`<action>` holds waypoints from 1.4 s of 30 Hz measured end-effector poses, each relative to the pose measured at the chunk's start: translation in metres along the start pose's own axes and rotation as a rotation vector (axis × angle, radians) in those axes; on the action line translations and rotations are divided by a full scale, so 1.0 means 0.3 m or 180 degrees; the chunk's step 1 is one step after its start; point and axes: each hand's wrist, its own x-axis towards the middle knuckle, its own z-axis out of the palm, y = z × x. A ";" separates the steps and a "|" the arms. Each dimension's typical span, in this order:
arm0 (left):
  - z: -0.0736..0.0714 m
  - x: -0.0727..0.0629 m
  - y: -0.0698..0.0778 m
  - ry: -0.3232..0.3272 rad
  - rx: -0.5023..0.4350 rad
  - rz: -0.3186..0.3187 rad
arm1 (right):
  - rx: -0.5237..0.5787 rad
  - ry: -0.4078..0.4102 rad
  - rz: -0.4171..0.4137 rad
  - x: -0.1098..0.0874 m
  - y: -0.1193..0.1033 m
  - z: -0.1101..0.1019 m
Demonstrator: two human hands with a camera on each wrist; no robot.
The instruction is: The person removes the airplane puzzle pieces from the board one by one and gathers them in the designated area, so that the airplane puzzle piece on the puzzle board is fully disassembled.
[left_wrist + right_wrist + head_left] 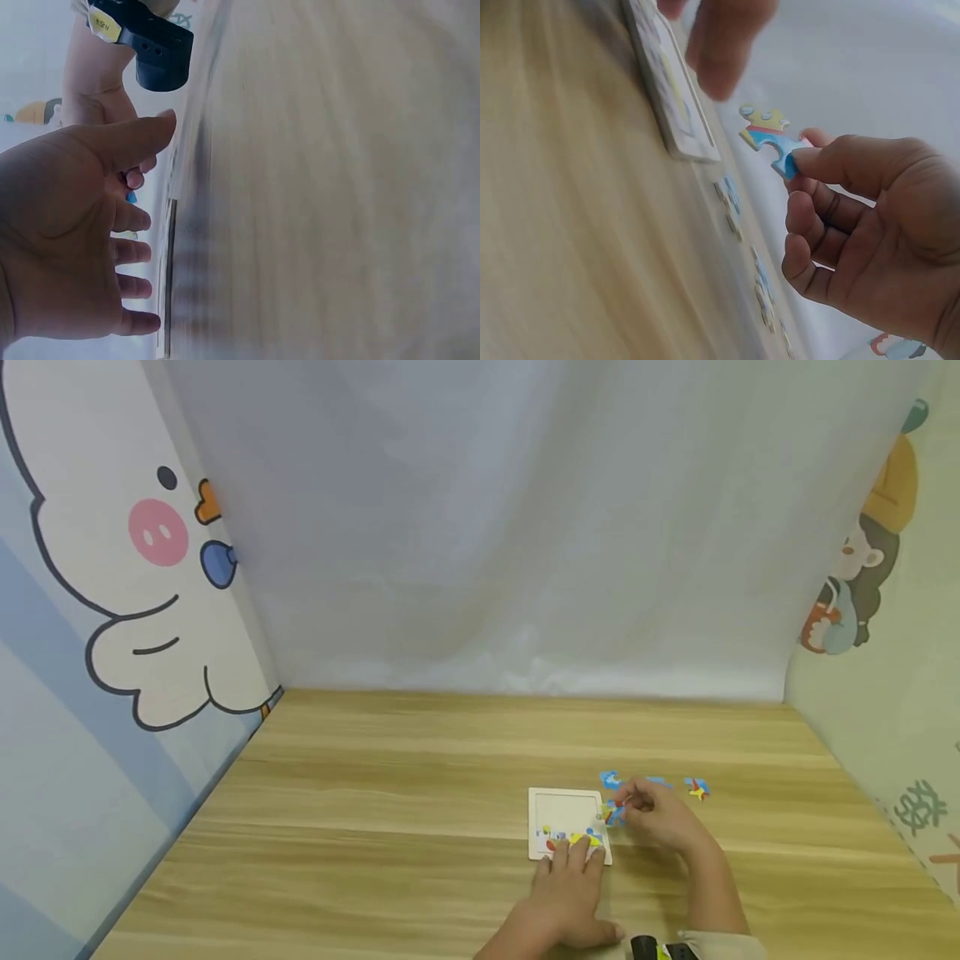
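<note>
Beside the puzzle tray point(566, 810), the right hand point(663, 817) pinches a jigsaw piece point(765, 133), probably light, stiff, best edge-held; the left hand point(567, 893) lies spread over the near edge.

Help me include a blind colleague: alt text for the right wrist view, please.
The right hand's grip pinches a blue, red and yellow puzzle piece. Loose pieces and a puzzle tray lie on a wood-grain tabletop; the left hand shows blurred above.

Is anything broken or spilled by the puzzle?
Nothing stands out. The puzzle board lies flat on the table, and loose pieces lie beside it, normal since it isn't full yet. No spill or damage shows.
</note>
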 end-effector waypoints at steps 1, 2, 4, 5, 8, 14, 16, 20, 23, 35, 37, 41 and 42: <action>-0.001 -0.005 0.001 0.0026 0.0022 -0.0027 | -0.0017 0.0028 -0.0009 -0.003 0.000 -0.006; -0.001 -0.010 0.004 0.0043 0.0045 -0.0062 | -0.0032 0.0055 0.0005 -0.006 0.001 -0.013; 0.002 -0.019 0.009 0.0066 0.0068 -0.0154 | -0.0033 0.0111 0.0004 -0.013 0.004 -0.023; 0.003 -0.024 0.013 0.0068 0.0048 -0.0208 | -0.0017 0.0141 0.0001 -0.017 0.008 -0.028; 0.005 -0.032 0.024 0.0030 -0.0020 -0.0379 | 0.0028 0.0204 -0.0007 -0.026 0.021 -0.041; 0.012 -0.029 0.039 0.0040 0.0002 -0.0689 | 0.0023 0.0345 -0.0017 -0.044 0.050 -0.067; 0.017 -0.025 0.041 0.0044 0.0011 -0.0781 | 0.0027 0.0363 0.0021 -0.051 0.063 -0.076; 0.028 -0.020 0.045 0.0008 0.0053 -0.0944 | 0.0080 0.0410 0.0116 -0.066 0.086 -0.095; 0.034 -0.015 0.047 -0.0026 0.0136 -0.0985 | 0.0096 0.0467 0.0177 -0.077 0.101 -0.113; 0.040 0.006 0.052 -0.0098 0.0426 -0.0995 | 0.0160 0.0480 0.0370 -0.090 0.151 -0.163; 0.043 0.010 0.052 -0.0099 0.0446 -0.1006 | 0.0109 0.0475 0.0410 -0.093 0.160 -0.171; 0.047 0.016 0.050 -0.0080 0.0505 -0.1023 | 0.0009 0.0480 0.0466 -0.098 0.179 -0.192; 0.047 0.018 0.049 -0.0077 0.0516 -0.1024 | 0.0006 0.0483 0.0483 -0.099 0.184 -0.197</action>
